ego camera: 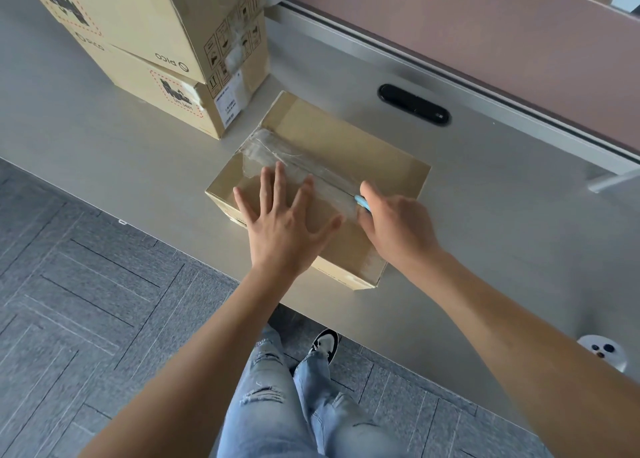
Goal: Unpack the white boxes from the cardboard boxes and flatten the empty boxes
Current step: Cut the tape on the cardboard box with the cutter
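Grey desk (485, 215) runs along a pink partition (485, 42), with patterned grey floor tiles (86, 302) below its near edge. One sealed cardboard box (346, 153) lies flat on the desk near that edge, its top seam covered by clear tape (277, 153). Left hand (280, 229) rests palm down on the lid, fingers spread and straight, pressing the near half of the box beside the seam. Right hand (398, 229) has its fingers curled round a light blue cutter (362, 203), of which only a short tip shows; that tip meets the taped seam near the right end of the lid. Whether a blade is out cannot be told. Two more closed cardboard boxes (166, 42) stand stacked at the far left of the desk, just beside the sealed box's far corner, the upper one set askew on the lower. A black oval cable slot (414, 104) sits in the desk behind the sealed box. Blue ripped jeans (277, 405) and one shoe (325, 341) show below the desk edge.
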`<state>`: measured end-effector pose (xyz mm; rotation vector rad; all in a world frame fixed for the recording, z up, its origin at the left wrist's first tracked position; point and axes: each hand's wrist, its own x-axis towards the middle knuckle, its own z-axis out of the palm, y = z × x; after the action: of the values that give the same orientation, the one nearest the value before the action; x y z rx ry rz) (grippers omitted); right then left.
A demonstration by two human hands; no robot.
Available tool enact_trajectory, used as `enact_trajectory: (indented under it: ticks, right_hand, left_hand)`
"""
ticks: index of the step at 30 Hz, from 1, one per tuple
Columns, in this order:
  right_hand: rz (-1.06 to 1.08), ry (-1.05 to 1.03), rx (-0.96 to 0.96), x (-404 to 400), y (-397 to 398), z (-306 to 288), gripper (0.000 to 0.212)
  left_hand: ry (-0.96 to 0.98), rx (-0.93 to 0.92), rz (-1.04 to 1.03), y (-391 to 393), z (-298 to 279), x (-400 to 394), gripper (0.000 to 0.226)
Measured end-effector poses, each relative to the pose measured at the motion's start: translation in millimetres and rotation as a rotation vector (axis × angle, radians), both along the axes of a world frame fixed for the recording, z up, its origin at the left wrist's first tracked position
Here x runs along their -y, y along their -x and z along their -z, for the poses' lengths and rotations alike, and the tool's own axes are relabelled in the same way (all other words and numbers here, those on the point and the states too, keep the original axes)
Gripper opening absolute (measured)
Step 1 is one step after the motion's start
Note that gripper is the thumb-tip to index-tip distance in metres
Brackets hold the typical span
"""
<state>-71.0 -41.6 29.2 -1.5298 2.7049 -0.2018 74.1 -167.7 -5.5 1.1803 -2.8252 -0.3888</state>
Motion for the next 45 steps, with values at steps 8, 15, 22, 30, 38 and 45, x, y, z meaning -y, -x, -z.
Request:
enact_trajectory:
  ticks: [8, 15, 22, 30, 38, 45]
  right_hand:
    - [0.004, 0.001, 0.003, -9, 1, -4, 0.016]
    - [0.02, -0.049, 0.017, -16, 2, -7, 0.021]
    - [0.027, -0.089, 0.018, -25, 3, -11, 0.025]
    - [0.01, -0.082, -0.011, -35, 6, -15, 0.016]
    - [0.025, -0.121, -0.039, -44, 9, -17, 0.013]
    - [0.049, -0.133, -0.065, -68, 15, -14, 0.016]
  left_hand:
    - [-0.03, -0.004, 0.007, 0, -1, -2, 0.091]
    - [-0.002, -0.182, 0.061, 6, 7, -35, 0.045]
    - [0.01, -0.197, 0.097, 11, 11, -45, 0.043]
    - [0.021, -0.165, 0.105, 11, 11, -49, 0.049]
    - [0.033, -0.131, 0.102, 13, 10, -50, 0.049]
    - [-0.035, -0.021, 0.079, 21, 1, -56, 0.065]
